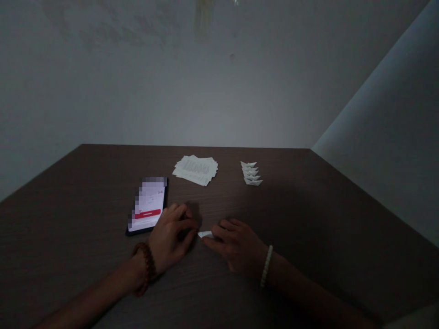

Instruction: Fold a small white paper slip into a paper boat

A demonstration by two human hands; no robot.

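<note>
A small folded piece of white paper (pixel 206 234) lies low over the table between my hands. My right hand (pixel 236 242) is closed on it, fingers covering its right part. At its left tip, my left hand (pixel 174 235) has thumb and forefinger pinched together, touching or almost touching the corner. Beyond my right hand, several small folded paper boats (pixel 253 181) stand in a short row. A loose stack of printed paper sheets (pixel 196 170) rests farther back, left of the boats.
A phone (pixel 148 205) with a lit screen lies just left of my left hand. The brown wooden table (pixel 103 173) meets a grey wall (pixel 219 91) at its back edge. Another wall surface (pixel 394 137) slants along the right.
</note>
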